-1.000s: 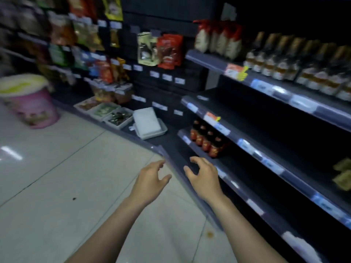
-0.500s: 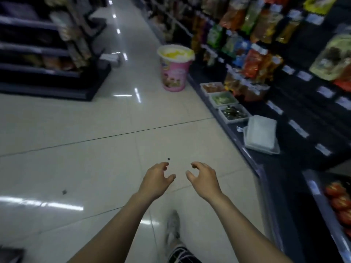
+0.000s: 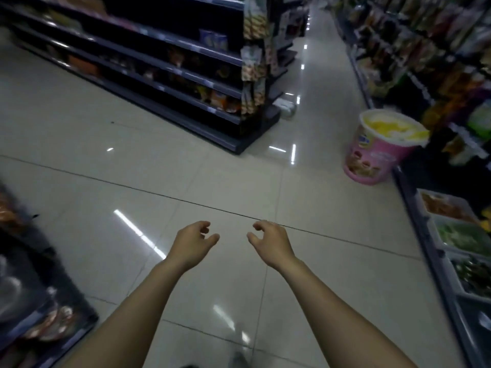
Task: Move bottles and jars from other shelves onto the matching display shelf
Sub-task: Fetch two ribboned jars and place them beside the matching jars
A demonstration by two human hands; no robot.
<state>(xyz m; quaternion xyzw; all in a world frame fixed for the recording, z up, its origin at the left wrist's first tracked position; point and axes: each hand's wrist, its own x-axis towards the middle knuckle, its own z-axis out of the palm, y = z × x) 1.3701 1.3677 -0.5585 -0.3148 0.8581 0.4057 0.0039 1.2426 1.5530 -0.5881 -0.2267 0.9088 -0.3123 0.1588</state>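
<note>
Both hands hover empty over the tiled floor [image 3: 79,115], left hand [image 3: 192,241] and right hand [image 3: 271,241] each with grip loosely spread, fingers curled; no bottles or jars can be made out on the blurred shelves [image 3: 170,67].

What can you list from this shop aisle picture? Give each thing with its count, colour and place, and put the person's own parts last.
Floor: one, pale glossy tiles, centre.
Shelf unit: one, dark, upper left, blurred packets on it.
Hanging snack packets: several, yellowish, on that unit's end.
Tub-shaped display: one, pink with yellow top, on the floor at right.
Trays: at least three, pale, low at right edge, holding orange and green goods.
Right-hand shelves: dark, blurred mixed packets.
Hands: left hand and right hand, both empty, fingers curled, over the floor.
</note>
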